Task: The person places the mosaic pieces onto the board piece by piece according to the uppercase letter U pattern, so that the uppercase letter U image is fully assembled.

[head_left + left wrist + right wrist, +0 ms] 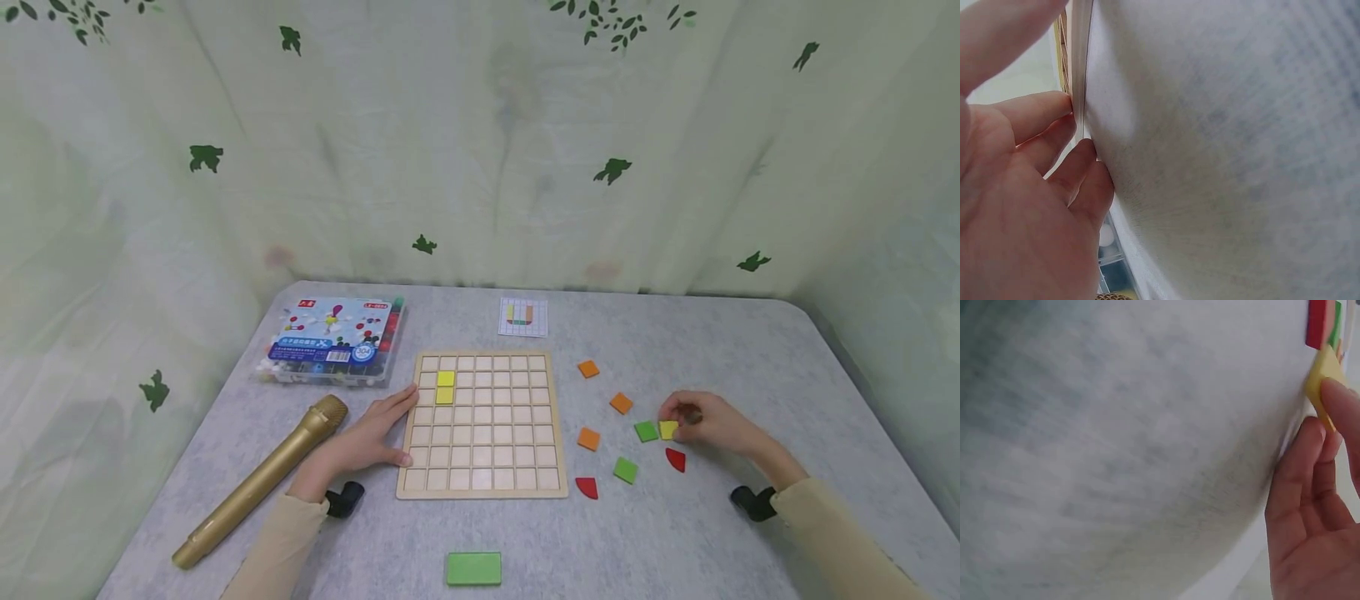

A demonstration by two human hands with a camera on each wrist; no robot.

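My right hand (705,423) pinches a yellow square tile (667,430) between thumb and fingers. In the right wrist view, that yellow tile (1322,384) stands tilted, one edge close to the tabletop. A green square tile (646,431) lies just left of it, and a red quarter-round tile (676,460) below. With fingers spread, my left hand (367,437) rests at the left edge of a wooden grid board (482,495). The left wrist view shows fingertips against the board's side (1079,69). Two yellow square tiles (446,387) sit one above the other in the board's upper-left cells.
Orange tiles (588,439), another green tile (626,470) and another red piece (587,487) lie right of the board. A pattern card (523,317) is behind it. Leftward are a clear plastic case (330,333) and a gold microphone (262,479). A green block (474,568) lies in front.
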